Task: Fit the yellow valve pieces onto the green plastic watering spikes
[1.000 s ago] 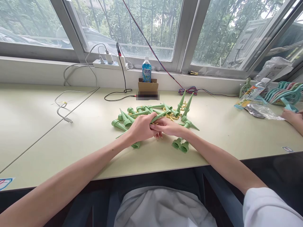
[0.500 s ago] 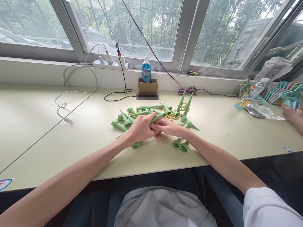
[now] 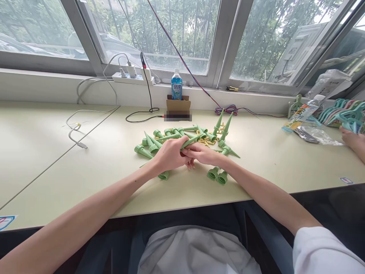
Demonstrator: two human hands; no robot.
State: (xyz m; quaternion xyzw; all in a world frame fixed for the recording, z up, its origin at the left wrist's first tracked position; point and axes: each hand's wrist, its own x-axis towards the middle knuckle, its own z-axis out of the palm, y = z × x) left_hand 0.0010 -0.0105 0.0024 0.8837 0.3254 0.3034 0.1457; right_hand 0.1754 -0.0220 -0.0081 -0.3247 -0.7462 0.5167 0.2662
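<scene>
My left hand (image 3: 171,155) is closed around a green plastic watering spike (image 3: 191,140), whose tapered end points up and to the right. My right hand (image 3: 204,153) meets it at the near end of the spike, thumb and fingers pinched together; what they grip is hidden between the hands. Just beyond lie several more green watering spikes (image 3: 152,146) in a loose pile, with small yellow plastic pieces (image 3: 209,142) among them. Two spikes (image 3: 226,126) stand upright at the right of the pile. Two threaded open ends (image 3: 222,178) face me below my right wrist.
A small cardboard box (image 3: 178,104) stands at the back before a blue bottle (image 3: 176,86). Cables (image 3: 142,118) run over the table (image 3: 262,160). At the far right are another bottle (image 3: 303,113), a pile of hangers (image 3: 342,112) and another person's hand (image 3: 353,140).
Both my hands stay almost in place around the spike, with only slight finger movement. The pile has not visibly changed.
</scene>
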